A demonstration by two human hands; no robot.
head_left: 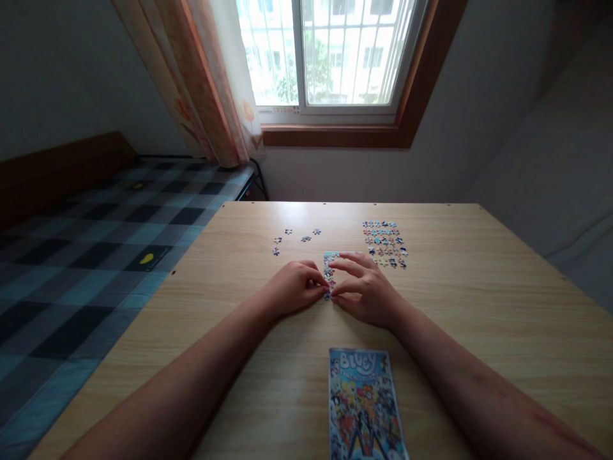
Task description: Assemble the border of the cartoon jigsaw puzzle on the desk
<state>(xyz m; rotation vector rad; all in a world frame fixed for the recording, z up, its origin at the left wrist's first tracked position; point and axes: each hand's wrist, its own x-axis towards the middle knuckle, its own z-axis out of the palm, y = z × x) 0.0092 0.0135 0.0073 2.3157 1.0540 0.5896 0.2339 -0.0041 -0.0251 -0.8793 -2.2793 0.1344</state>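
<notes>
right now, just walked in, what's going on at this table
A person is handling a small joined section of jigsaw on the wooden table. The left hand and right hand have their fingertips at its near end; whether they pinch a piece is too small to tell. Loose pieces lie in rows to the right, a few more to the left, and a colourful picture lies nearer the person.

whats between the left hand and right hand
In the head view, the partly built puzzle lies between the left hand and the right hand, whose fingers hide some of it.
</notes>
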